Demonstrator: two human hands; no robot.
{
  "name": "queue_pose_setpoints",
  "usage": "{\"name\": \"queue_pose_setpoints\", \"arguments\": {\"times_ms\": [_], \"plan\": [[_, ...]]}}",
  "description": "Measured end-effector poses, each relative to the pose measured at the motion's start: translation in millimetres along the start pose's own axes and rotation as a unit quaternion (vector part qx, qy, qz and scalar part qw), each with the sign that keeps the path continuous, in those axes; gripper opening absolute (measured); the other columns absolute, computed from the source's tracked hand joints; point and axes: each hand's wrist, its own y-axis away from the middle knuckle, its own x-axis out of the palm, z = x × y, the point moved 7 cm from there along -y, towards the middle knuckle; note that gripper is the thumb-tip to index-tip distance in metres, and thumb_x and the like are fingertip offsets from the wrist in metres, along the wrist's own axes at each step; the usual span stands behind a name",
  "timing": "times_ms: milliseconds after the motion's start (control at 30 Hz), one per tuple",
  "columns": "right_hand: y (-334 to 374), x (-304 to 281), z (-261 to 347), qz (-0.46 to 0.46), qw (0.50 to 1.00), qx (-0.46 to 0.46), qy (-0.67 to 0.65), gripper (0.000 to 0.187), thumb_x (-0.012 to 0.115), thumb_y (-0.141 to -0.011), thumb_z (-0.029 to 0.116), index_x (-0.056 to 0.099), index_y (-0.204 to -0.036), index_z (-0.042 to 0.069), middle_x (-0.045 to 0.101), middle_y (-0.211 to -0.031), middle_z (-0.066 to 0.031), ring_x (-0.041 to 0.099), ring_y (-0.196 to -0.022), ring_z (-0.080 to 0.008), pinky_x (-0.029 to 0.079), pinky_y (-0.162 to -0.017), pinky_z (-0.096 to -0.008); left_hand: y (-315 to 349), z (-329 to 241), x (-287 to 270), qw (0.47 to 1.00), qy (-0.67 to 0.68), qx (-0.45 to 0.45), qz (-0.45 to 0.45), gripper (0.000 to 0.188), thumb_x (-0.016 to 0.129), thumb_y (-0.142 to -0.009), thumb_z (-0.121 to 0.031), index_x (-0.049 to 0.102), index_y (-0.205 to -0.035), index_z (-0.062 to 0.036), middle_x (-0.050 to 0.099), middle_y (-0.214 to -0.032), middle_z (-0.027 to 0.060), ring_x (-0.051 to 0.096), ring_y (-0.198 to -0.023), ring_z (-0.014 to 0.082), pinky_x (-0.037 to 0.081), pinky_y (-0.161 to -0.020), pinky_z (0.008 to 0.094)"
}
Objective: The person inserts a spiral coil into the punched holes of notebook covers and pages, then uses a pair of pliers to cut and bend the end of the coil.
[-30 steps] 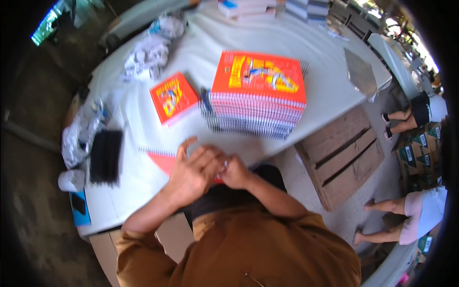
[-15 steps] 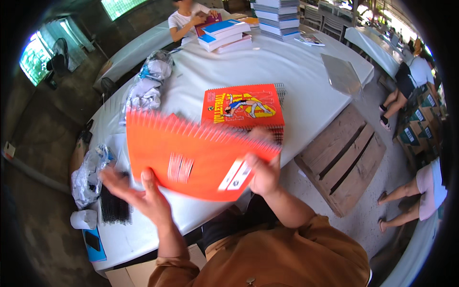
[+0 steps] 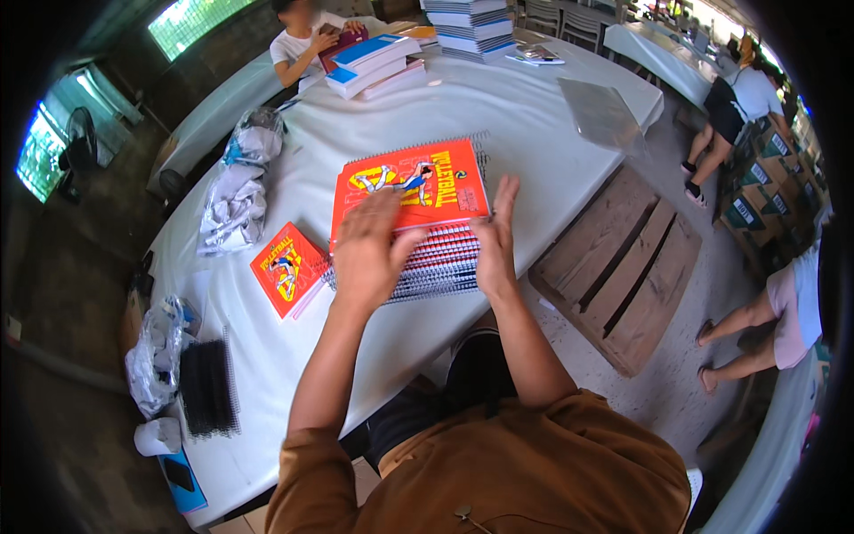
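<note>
A stack of red spiral notebooks (image 3: 414, 182) stands on the white-covered table in front of me, its near side showing rows of wire coils. The top cover has a drawn player and yellow lettering. My left hand (image 3: 369, 254) lies over the stack's near left corner, fingers out flat and slightly blurred. At the near right corner, my right hand (image 3: 496, 245) rests against the side with its fingers stretched away from me. Neither hand grips anything. Left of the stack is a smaller red book (image 3: 289, 271) with a similar cover, lying at an angle.
Black binding coils (image 3: 206, 387), crumpled plastic bags (image 3: 160, 351), a white roll (image 3: 158, 437) and a phone (image 3: 179, 473) on a blue book line the left edge. Book stacks (image 3: 469, 27) and a seated person are across the table. A wooden pallet (image 3: 623, 267) lies on the right.
The red notebook that was in the air between my hands now lies on top of the stack. Both hands have come to the stack's sides. The smaller red book is uncovered.
</note>
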Motion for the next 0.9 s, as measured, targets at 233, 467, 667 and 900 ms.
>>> {"name": "queue_pose_setpoints", "arguments": {"times_ms": [233, 467, 667, 900], "plan": [[-6.8, -1.2, 5.1, -0.044, 0.986, -0.106, 0.122, 0.035, 0.054, -0.090, 0.023, 0.058, -0.112, -0.004, 0.053, -0.122, -0.0228, 0.051, -0.116, -0.0293, 0.042, -0.092, -0.0344, 62.4, 92.7, 7.7, 0.870, 0.163, -0.408, -0.224, 0.033, 0.057, -0.089, -0.032, 0.064, -0.086, 0.0003, 0.060, -0.068, 0.0092, 0.052, -0.060, 0.0116, 0.042, -0.057, 0.0251], [0.8, -2.6, -5.4, -0.131, 0.987, -0.075, 0.057, 0.017, 0.064, -0.083, 0.008, 0.063, -0.094, -0.004, 0.064, -0.104, -0.0169, 0.057, -0.109, -0.0245, 0.043, -0.092, -0.0322, 69.7, 98.9, 3.1, 0.849, 0.274, -0.333, -0.306, 0.031, 0.070, -0.081, -0.018, 0.050, -0.062, -0.0038, 0.051, -0.060, -0.0004, 0.041, -0.057, 0.0052, 0.037, -0.055, 0.0203], [31.1, -35.5, 15.7, -0.150, 0.958, -0.240, 0.051, 0.032, 0.055, -0.086, 0.003, 0.043, -0.115, -0.004, 0.048, -0.125, -0.0257, 0.045, -0.120, -0.0324, 0.033, -0.102, -0.0409, 116.5, 195.9, -23.8, 0.934, 0.042, -0.353, -0.041, 0.032, 0.060, -0.085, -0.022, 0.058, -0.111, -0.0024, 0.066, -0.089, 0.0165, 0.063, -0.078, 0.0255, 0.048, -0.072, 0.0344], [93.8, 18.0, 35.9, 0.065, 0.948, -0.309, 0.042, 0.031, 0.054, -0.084, 0.007, 0.046, -0.112, -0.004, 0.052, -0.120, -0.0244, 0.047, -0.117, -0.0327, 0.036, -0.097, -0.0431, 191.6, 171.6, -6.8, 0.939, -0.170, -0.220, 0.202, 0.027, 0.050, -0.083, -0.009, 0.056, -0.110, -0.0060, 0.062, -0.101, 0.0153, 0.063, -0.088, 0.0281, 0.051, -0.074, 0.0387]]}}
